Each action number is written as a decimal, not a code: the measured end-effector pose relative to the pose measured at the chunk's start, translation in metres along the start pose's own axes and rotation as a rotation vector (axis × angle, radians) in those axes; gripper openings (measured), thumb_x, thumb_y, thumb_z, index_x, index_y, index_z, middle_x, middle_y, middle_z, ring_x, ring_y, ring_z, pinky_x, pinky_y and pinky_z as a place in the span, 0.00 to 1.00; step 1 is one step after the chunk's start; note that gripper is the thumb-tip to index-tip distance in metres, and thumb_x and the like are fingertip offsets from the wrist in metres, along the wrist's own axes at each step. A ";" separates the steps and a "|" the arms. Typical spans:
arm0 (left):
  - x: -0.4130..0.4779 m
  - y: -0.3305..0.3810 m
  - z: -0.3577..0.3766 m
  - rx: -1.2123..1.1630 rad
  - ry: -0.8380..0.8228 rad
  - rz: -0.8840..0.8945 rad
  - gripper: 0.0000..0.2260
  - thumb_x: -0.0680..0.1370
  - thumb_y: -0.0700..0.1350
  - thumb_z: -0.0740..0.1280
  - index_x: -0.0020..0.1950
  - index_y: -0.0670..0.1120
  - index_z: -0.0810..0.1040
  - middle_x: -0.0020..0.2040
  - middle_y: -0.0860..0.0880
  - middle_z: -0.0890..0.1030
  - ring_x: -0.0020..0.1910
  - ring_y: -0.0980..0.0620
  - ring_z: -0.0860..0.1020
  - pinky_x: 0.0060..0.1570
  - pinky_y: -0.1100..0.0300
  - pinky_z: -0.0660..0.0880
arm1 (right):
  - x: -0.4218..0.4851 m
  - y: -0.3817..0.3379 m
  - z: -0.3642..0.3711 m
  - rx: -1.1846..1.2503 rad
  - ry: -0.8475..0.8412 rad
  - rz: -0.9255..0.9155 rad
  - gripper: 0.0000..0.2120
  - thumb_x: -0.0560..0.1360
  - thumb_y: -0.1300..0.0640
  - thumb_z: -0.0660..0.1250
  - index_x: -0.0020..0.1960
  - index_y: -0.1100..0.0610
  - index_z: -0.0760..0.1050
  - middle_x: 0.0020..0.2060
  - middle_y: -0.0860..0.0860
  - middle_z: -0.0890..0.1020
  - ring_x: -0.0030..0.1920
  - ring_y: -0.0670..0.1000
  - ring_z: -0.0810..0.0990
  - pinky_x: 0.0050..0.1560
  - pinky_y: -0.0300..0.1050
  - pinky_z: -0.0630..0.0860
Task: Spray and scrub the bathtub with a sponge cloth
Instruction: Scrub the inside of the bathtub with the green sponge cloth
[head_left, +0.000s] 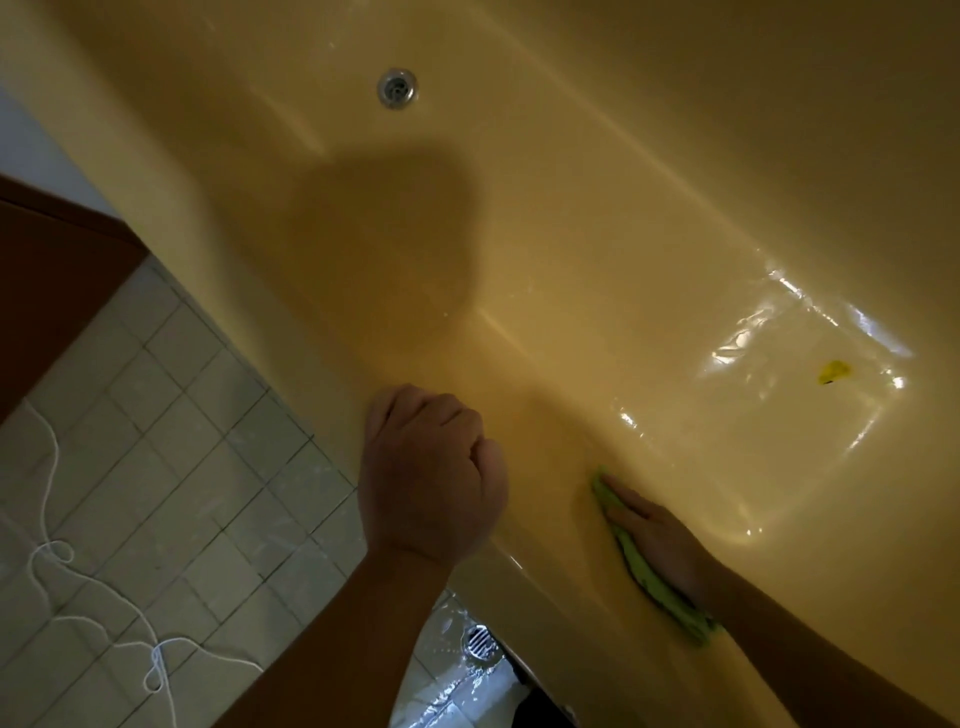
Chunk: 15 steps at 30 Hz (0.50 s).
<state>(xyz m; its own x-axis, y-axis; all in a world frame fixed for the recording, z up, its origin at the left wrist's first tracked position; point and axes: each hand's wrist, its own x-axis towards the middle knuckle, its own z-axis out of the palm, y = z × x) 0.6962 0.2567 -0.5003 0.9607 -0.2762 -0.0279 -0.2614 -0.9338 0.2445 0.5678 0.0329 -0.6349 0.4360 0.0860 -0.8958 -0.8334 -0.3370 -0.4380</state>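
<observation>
The right hand (657, 535) lies flat with its fingers straight, pressing the green sponge cloth (655, 587) against the near inner wall of the bathtub (571, 234), just below the rim. The cloth shows as a narrow strip along the hand's lower edge and past the fingertips. The left hand (431, 467) is curled into a fist and propped on the rim; nothing can be seen inside it. The cloth looks thin, soft and light, probably damp, so it should fold and bunch easily. A flat palm spread over its middle is likely the best hold, since pinching one corner would let the rest trail and skid. The glossy yellow enamel looks hard and slick, more so where a wet sheen covers the tub floor to the right around a small yellow scrap (835, 372), so pressure should go straight into the wall. Further off the drain (396, 88) sits at the far end. Outside the tub a white cord (52, 545) trails over the tiled floor (182, 415), and a floor drain (480, 642) lies by the forearm.
</observation>
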 end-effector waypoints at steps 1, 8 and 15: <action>0.001 -0.001 0.000 -0.002 0.001 0.005 0.11 0.71 0.42 0.59 0.32 0.44 0.77 0.34 0.48 0.78 0.38 0.43 0.73 0.53 0.49 0.69 | 0.014 0.007 0.000 -0.039 0.020 0.070 0.23 0.86 0.43 0.55 0.81 0.38 0.58 0.81 0.49 0.61 0.79 0.55 0.62 0.78 0.50 0.57; 0.007 -0.008 -0.002 0.002 0.002 -0.039 0.11 0.71 0.43 0.61 0.33 0.45 0.80 0.36 0.49 0.81 0.41 0.45 0.74 0.66 0.45 0.70 | 0.026 -0.083 0.024 0.008 0.004 -0.081 0.25 0.82 0.38 0.60 0.78 0.32 0.61 0.81 0.45 0.60 0.80 0.51 0.60 0.79 0.48 0.56; 0.015 -0.016 -0.003 -0.012 0.045 -0.057 0.11 0.72 0.43 0.61 0.33 0.45 0.80 0.46 0.48 0.85 0.50 0.43 0.79 0.75 0.40 0.64 | -0.067 -0.102 0.024 0.124 -0.088 -0.423 0.25 0.82 0.46 0.62 0.76 0.30 0.64 0.77 0.29 0.61 0.77 0.31 0.57 0.77 0.34 0.54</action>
<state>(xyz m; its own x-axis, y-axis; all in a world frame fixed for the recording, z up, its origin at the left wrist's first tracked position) 0.7150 0.2682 -0.5019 0.9773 -0.2118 0.0010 -0.2050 -0.9447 0.2558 0.6155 0.0836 -0.5317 0.7211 0.2737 -0.6365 -0.6247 -0.1405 -0.7681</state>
